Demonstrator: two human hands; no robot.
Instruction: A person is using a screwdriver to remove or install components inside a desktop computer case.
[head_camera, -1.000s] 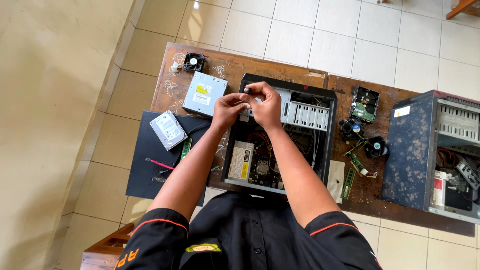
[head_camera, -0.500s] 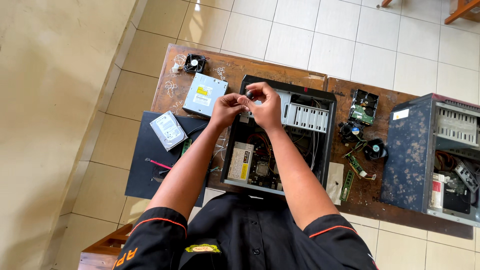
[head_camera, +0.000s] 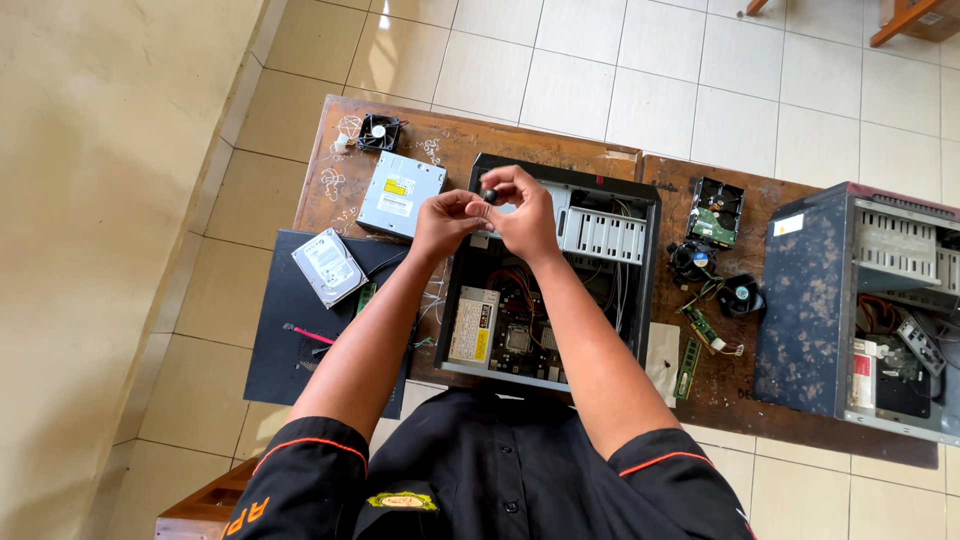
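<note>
**Head view: small dark part pinched above the open case**

At frame centre, my right hand and left hand meet, fingertips pinching a small dark round part together. It sits over the open black computer case on the brown wooden desk.

tiled room seen from above

pale square floor tiles with thin grey joints catch a bright patch of light near the top. a plain beige wall runs down the left. a worn brown wooden table stands on the tiles; wooden furniture legs show at top right.
</note>
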